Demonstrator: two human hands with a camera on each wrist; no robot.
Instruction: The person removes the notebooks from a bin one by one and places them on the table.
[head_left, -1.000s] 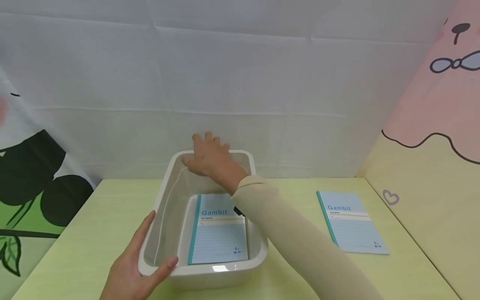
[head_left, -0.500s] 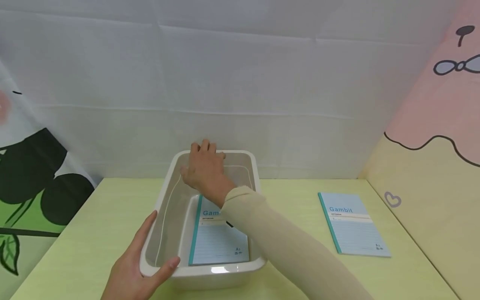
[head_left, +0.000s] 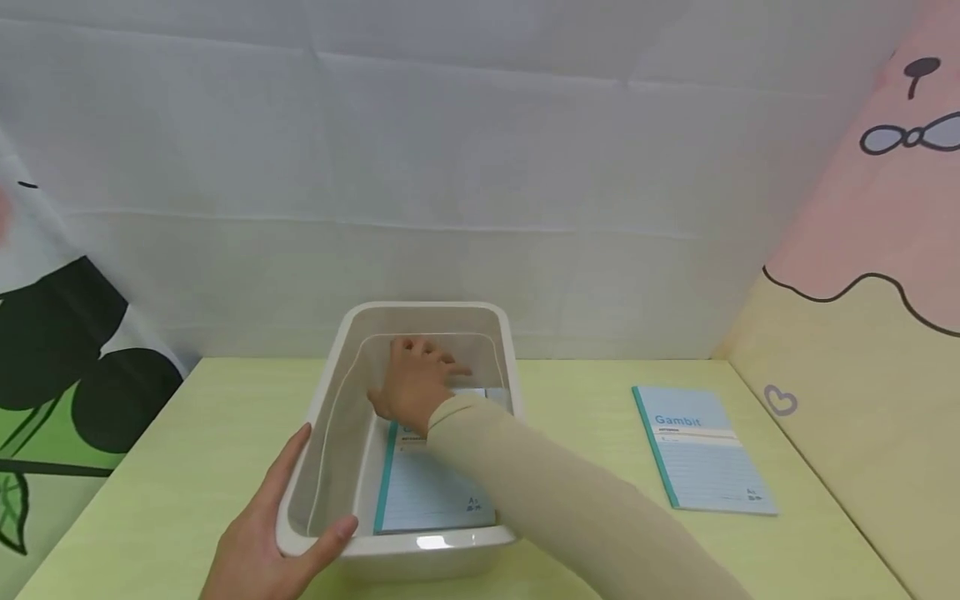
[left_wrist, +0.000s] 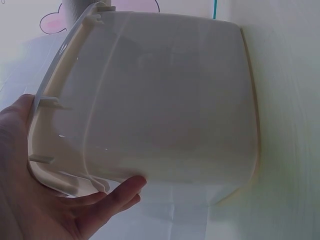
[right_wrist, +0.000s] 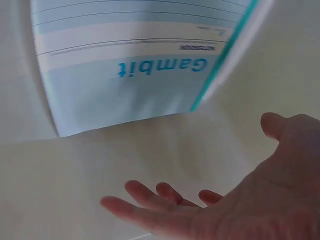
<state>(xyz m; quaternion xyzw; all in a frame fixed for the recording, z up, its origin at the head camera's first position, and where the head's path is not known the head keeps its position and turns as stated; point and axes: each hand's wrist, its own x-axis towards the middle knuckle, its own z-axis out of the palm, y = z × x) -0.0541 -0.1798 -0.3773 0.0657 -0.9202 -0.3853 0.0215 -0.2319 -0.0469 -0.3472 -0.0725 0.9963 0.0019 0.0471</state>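
Observation:
A cream plastic bin (head_left: 337, 350) stands on the pale green table (head_left: 187, 433). A light blue "Gambit" notebook (head_left: 427, 492) lies flat on the bin's floor. My right hand (head_left: 420, 379) is down inside the bin over the notebook's far end, fingers spread and holding nothing. In the right wrist view, that open hand (right_wrist: 200, 205) hovers near the bin's inner wall, just beyond the notebook (right_wrist: 140, 65). My left hand (head_left: 277, 525) grips the bin's near left corner, thumb at the rim. The left wrist view shows this hand (left_wrist: 50, 200) cupping the bin's outer wall (left_wrist: 160, 100).
A second identical blue notebook (head_left: 701, 450) lies flat on the table to the right of the bin. A white cloth backdrop (head_left: 450, 167) closes the back. A pink and yellow printed panel (head_left: 862, 292) bounds the right side, and a green leaf print (head_left: 60, 375) the left.
My right hand has come down from the bin's far rim into the bin, over the notebook's far end. The left hand and the bin have stayed put.

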